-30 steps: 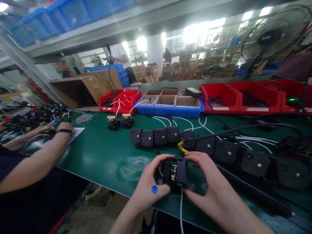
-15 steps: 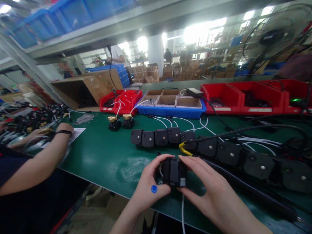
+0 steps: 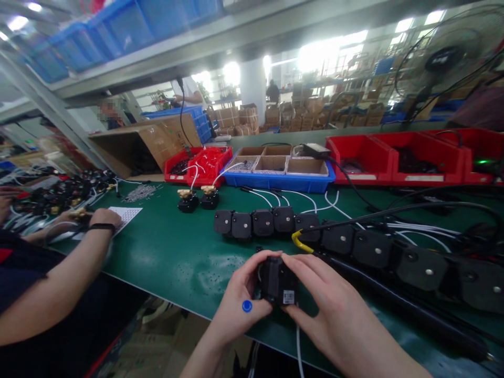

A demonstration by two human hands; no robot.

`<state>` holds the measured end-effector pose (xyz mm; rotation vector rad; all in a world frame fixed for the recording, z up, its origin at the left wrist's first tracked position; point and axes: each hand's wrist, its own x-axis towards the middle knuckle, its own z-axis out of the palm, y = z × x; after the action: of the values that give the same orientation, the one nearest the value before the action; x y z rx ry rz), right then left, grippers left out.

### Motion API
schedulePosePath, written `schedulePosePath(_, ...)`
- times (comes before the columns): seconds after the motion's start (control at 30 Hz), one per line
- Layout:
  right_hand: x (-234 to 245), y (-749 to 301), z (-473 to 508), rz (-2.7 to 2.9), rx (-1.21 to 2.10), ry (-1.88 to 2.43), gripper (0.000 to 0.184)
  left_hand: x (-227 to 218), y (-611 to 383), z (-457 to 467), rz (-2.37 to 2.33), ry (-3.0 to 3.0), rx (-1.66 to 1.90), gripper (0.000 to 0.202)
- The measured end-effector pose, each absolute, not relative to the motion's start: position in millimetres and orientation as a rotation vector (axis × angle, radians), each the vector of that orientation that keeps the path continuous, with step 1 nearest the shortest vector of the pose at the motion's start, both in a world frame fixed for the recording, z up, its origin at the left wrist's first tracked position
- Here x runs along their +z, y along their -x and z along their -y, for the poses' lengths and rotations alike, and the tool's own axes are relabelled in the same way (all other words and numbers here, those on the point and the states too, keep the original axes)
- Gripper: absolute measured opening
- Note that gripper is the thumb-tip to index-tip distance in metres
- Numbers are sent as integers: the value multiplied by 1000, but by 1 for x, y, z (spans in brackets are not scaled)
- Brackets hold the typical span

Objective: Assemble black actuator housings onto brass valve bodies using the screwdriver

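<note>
Both of my hands grip one small black box-shaped part (image 3: 279, 281) just above the near edge of the green bench (image 3: 169, 252). My left hand (image 3: 241, 300) wraps its left side, thumb on top, with a blue dot on the hand's back. My right hand (image 3: 326, 310) covers its right side and top with closed fingers. A white label shows on the part's near face, and a white wire (image 3: 298, 346) hangs down from it. Behind it runs a row of several similar black parts (image 3: 338, 239).
A co-worker's arm with a black wristband (image 3: 100, 227) rests at the left by a heap of black parts (image 3: 59, 191). Red bins (image 3: 394, 155), a blue tray of cardboard boxes (image 3: 275, 165), white wires (image 3: 413, 228) and a black cable (image 3: 394, 210) with a yellow tip lie behind.
The black part has been turned in my hands: its open side with metal inside no longer shows, and a closed face with a label faces me. My right fingers now lie over it.
</note>
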<state>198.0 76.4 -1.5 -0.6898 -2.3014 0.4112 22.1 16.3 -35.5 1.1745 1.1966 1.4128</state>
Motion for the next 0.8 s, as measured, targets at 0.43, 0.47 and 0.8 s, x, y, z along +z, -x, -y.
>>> schedulePosePath(0.43,-23,-183,-68,2090,800,633,51,-41,-18,-12,-1015,-836,1518,72)
schedulePosePath(0.47,-24,-183,-68,2077,793,630,47,-40,-18,-12,-1004,-844,1511,71)
schedulePosePath(0.8,-24,-192,-73,2129,697,613,54,-31,-19,-14,-1113,-1057,1456,67)
